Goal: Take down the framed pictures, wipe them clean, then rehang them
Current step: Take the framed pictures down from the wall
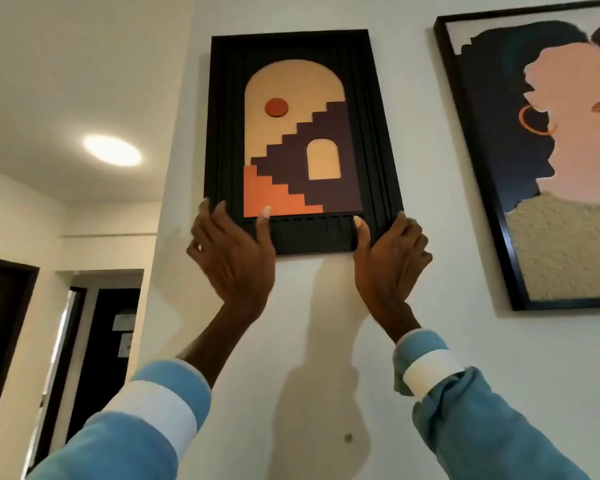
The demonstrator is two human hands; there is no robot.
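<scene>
Black ribbed-frame arch pic (302, 143) upright on wall (413, 98); bigger portrait pic (551, 161) hangs right.

Found nothing legible anywhere in view. Checked the faces of the stair-arch picture (302, 143) and the silhouette picture (551, 161): flat painted shapes only, nothing readable as lettering. Noted on the dark door (101, 375) down the hallway a pale sheet (122, 322) and, just below it, a smaller pale plate (125, 345). Could not read either, both being too small and blurred.
</scene>
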